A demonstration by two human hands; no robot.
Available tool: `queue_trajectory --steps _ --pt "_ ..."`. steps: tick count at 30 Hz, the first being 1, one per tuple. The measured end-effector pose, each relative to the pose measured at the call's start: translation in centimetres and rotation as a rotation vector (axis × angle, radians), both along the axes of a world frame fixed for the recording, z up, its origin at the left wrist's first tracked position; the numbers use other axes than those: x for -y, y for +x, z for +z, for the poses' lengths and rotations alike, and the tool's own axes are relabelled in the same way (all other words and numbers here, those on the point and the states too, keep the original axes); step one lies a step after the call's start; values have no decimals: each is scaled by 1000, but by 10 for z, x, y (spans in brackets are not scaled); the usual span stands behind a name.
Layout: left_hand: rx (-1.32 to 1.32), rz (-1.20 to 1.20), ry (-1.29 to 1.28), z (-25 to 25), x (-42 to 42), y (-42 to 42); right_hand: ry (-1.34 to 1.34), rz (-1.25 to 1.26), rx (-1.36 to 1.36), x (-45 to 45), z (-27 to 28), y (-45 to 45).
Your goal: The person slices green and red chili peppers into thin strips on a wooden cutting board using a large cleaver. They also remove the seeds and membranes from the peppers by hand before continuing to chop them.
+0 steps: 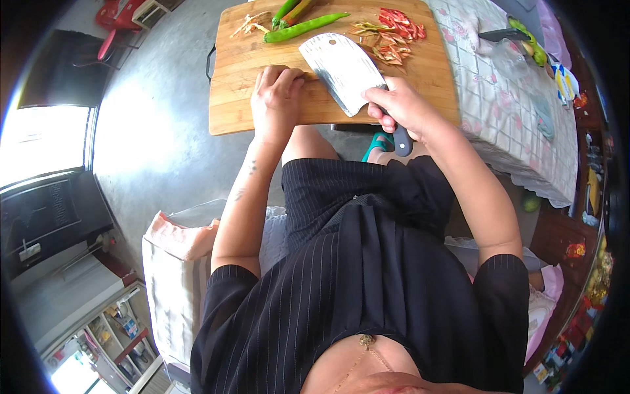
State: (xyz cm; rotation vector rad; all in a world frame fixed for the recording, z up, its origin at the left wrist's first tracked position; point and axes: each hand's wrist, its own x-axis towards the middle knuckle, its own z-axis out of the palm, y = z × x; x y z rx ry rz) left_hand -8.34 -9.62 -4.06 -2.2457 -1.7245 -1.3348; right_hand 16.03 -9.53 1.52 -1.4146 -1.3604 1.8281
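My right hand (401, 106) grips the dark handle of a cleaver (342, 69), whose broad blade lies tilted over the wooden cutting board (231, 108). My left hand (278, 93) rests on the board left of the blade, fingers curled down; a small brownish piece shows at its fingertips, too hidden to name. Beyond the hands lie a long green chili pepper (305, 28) and other peppers, green and reddish. At the board's far left is a small pile of pale scraps (250, 24). Chopped red pepper (401, 23) and paler reddish strips (391, 49) lie at the far right.
Right of the board stands a table with a patterned cloth (512, 128), bearing a dark-handled object (504, 34), clear plastic bags (509, 59) and green vegetables (536, 49). A padded seat arm (172, 236) is at my left. A red stool (107, 45) stands at far left.
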Motion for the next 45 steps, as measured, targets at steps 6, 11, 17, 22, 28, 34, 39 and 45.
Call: queue_trajectory --steps 6,11,17,22,28,34,39,45 --pt "12 79 -56 3 3 -3 -171 -18 -117 -6 4 -4" --pt "-2 39 -26 3 1 -12 -245 -9 -192 -10 -5 -12" --pt "13 48 -25 2 3 -16 -196 -38 -161 -10 -2 -43" --pt "37 52 -8 -1 4 -16 -104 38 -38 -26 -4 -62" --pt "-5 40 45 -7 2 -17 103 93 164 -35 6 -84" --pt "-77 -35 48 -4 5 -16 302 269 351 -48 19 -71" --pt "-136 -37 50 -2 10 -14 466 145 417 -29 45 -18" --pt "-125 -64 88 4 8 0 857 177 648 -8 23 -5"
